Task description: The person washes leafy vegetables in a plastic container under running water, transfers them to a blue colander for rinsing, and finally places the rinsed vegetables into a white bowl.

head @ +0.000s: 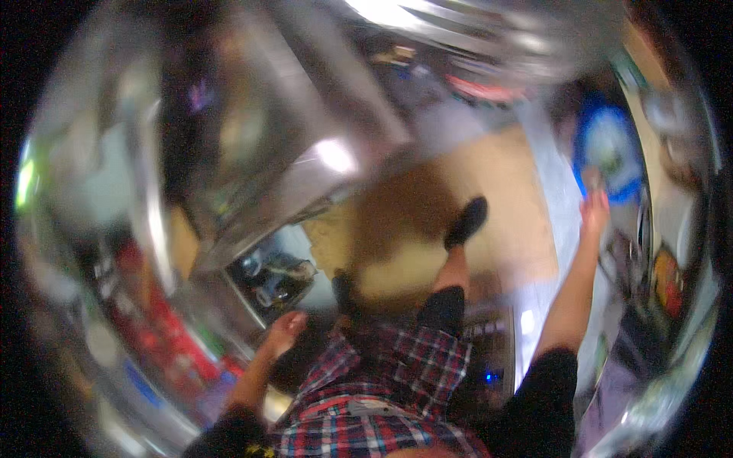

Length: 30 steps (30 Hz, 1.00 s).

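Observation:
My right hand (595, 212) reaches out to the right, its fingers at the near rim of a blue basin (579, 166). Pale contents show inside the basin, too blurred to name. A small brownish shape lies at the fingertips; whether I grip it or the rim cannot be made out. Lower and to the left, my left hand (289, 331) hangs beside my body with its fingers loosely curled. Nothing shows in it, though blur hides the finger gaps. Close to it is the edge of a metal counter (229, 286).
Metal surfaces (298, 166) run along the left and top. Dark cookware-like items (280, 280) lie low by my left hand. My dark shoe (467, 220) stands on a tan floor (504, 229). Red goods (172, 326) sit far left. A dark appliance with a blue light (491, 376) is by my right leg.

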Tool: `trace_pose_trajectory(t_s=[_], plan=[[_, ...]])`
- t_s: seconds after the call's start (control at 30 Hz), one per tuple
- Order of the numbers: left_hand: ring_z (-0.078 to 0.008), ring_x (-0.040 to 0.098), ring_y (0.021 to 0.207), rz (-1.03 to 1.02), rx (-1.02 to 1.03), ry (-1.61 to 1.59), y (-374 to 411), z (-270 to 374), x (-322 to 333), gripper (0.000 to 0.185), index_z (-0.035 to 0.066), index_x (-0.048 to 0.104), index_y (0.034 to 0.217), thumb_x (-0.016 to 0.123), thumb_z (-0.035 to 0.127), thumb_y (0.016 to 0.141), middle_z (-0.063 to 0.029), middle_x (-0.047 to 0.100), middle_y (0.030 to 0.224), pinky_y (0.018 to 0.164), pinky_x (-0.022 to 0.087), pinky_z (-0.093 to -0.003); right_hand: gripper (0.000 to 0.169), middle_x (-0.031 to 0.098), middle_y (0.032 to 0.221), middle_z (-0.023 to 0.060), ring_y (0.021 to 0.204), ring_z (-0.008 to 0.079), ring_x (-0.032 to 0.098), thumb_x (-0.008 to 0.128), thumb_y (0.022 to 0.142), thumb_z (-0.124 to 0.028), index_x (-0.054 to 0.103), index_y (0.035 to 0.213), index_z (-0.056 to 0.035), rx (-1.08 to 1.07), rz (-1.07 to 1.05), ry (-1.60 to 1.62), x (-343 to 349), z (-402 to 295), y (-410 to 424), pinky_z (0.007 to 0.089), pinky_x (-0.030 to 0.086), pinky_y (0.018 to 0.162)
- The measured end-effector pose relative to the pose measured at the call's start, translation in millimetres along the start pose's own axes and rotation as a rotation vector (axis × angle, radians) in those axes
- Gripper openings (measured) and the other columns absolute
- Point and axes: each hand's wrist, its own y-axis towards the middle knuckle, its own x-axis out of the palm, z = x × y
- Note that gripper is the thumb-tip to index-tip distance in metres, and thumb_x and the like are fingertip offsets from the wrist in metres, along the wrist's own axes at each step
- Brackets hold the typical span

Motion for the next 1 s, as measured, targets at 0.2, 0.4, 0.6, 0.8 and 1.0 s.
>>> trace_pose_trajectory(t_s=[0.2,0.4,0.6,0.8,1.0], plan=[[-0.0356,0.067,0.11,0.29,0.24,0.203,-42,-57,-49,0.035,0.003,0.067,0.126,0.06,0.024,0.1,-0.0187,0.069,0.121,0.098,0.053,-0.0426,0.029,0.064,0.069,0.0034,0.052,0.0126,0.059,0.055,0.107,-0.036,0.058,0.09,-0.0128,-0.036,-0.55,-0.537,141,20,-277,0.0262,0.044,0.047],[-0.0409,0.062,0.11,0.713,0.518,0.105,-75,-230,-161,0.024,0.006,0.067,0.117,0.06,0.017,0.097,-0.0206,0.065,0.113,0.096,0.051,-0.0489,0.014,0.062,0.08,0.0031,0.065,0.012,0.06,0.064,0.103,-0.021,0.062,0.1,-0.0075,0.216,-1.135,-0.733,315,68,-649,0.0269,0.052,0.054],[-0.0322,0.066,0.099,1.022,0.499,-0.32,-116,-330,-250,0.02,0.006,0.064,0.115,0.06,0.005,0.096,-0.0161,0.064,0.108,0.085,0.055,-0.041,0.022,0.066,0.084,0.0059,0.076,0.0142,0.064,0.061,0.1,-0.016,0.067,0.113,0.0016,-0.513,-1.692,-1.356,497,105,-978,0.0322,0.054,0.07],[-0.0387,0.066,0.106,1.231,0.38,-0.737,-113,-407,-331,0.026,0.005,0.065,0.115,0.066,0.005,0.09,-0.0186,0.066,0.112,0.09,0.055,-0.0438,0.02,0.073,0.094,0.0148,0.08,0.0273,0.07,0.065,0.099,-0.014,0.068,0.116,-0.0054,-1.142,-1.971,-1.049,685,210,-1178,0.0378,0.056,0.074],[-0.0311,0.064,0.112,1.334,0.154,-0.75,-113,-425,-402,0.036,0.004,0.065,0.122,0.062,-0.006,0.088,-0.0153,0.061,0.123,0.09,0.057,-0.0374,0.025,0.074,0.104,0.0189,0.094,0.0358,0.072,0.066,0.097,-0.02,0.07,0.119,-0.0087,-1.298,-2.064,-1.26,829,427,-1248,0.0461,0.057,0.082]])
